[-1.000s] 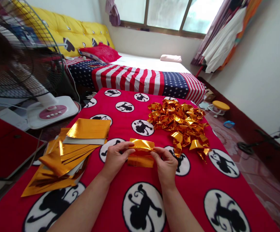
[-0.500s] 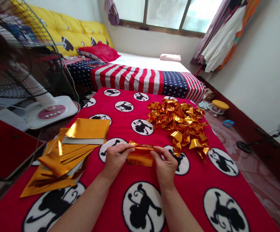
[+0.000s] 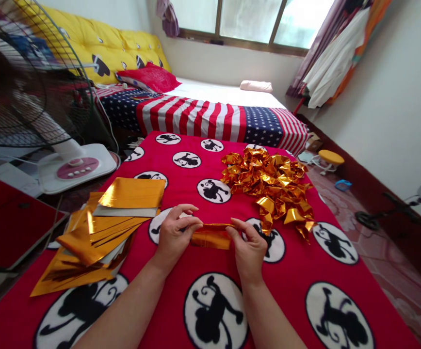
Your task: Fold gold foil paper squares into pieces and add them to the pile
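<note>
A folded strip of gold foil paper [image 3: 211,239] is stretched between my two hands above the red cloth. My left hand [image 3: 177,232] pinches its left end between thumb and forefinger, the other fingers slightly raised. At the right end, the thumb and forefinger of my right hand [image 3: 247,245] are pinched on the same strip. To the left lies a fanned stack of flat gold foil sheets [image 3: 97,232] with pale undersides. A heap of folded, shiny gold foil pieces [image 3: 268,179] rests beyond my right hand.
The red cloth with monkey prints [image 3: 279,300] covers the table. An electric fan [image 3: 75,167] stands at the left, beside a dark red panel [image 3: 10,223]. Behind the table is a bed [image 3: 196,116]. A yellow-topped stool [image 3: 331,157] stands on the floor at right.
The upper edge of the gold strip has come down and lies flatter between my hands. My left forefinger has lifted a little; my right hand has barely moved.
</note>
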The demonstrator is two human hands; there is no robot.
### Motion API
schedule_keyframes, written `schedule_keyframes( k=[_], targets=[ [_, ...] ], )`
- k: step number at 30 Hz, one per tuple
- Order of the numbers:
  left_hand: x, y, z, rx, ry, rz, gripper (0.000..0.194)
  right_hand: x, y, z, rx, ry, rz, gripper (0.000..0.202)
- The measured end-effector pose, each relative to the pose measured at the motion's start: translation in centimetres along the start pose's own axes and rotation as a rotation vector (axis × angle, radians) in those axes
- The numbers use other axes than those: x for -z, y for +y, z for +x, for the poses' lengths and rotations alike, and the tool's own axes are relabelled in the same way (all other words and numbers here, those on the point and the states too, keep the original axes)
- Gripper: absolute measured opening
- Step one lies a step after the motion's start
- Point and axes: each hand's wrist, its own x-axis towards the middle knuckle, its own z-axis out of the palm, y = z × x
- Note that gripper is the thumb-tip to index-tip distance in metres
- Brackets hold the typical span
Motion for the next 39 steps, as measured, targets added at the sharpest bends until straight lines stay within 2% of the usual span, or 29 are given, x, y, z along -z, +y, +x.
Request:
schedule_keyframes(
  k=[5, 11, 18, 20, 24, 26, 33, 39],
  targets=[
    [0.2, -0.1, 0.0, -0.056, -0.058, -0.046, 0.007, 0.1, -0.3, 0.2, 0.029, -0.044, 0.0, 0.019],
    [0.4, -0.4, -0.1, 0.026, -0.076, -0.05, 0.007, 0.3, -0.5, 0.3, 0.127, -0.076, 0.006, 0.004],
    [0.3, -0.4, -0.2, 0.067, -0.071, -0.049, 0.006, 0.3, -1.0, 0.4, 0.152, -0.072, 0.032, 0.005],
    [0.3, -0.3, -0.2, 0.094, -0.071, -0.046, 0.006, 0.3, -1.1, 0.4, 0.114, -0.095, 0.061, 0.006],
    [0.4, 0.2, -0.2, 0.147, -0.069, -0.027, 0.007, 0.0, -1.3, -0.2, -0.079, -0.184, 0.241, 0.008],
    [0.4, 0.4, -0.2, 0.172, -0.084, -0.038, 0.009, -0.2, -1.2, -0.5, -0.104, -0.185, 0.295, 0.01],
    [0.3, 0.9, -0.3, 0.231, -0.161, -0.122, 0.013, -0.5, -0.8, -0.9, 0.032, -0.091, 0.209, 0.01],
    [0.1, 2.2, 0.2, 0.239, -0.175, -0.155, 0.012, -0.5, -1.0, -1.0, 0.091, -0.095, 0.173, 0.008]
  ],
)
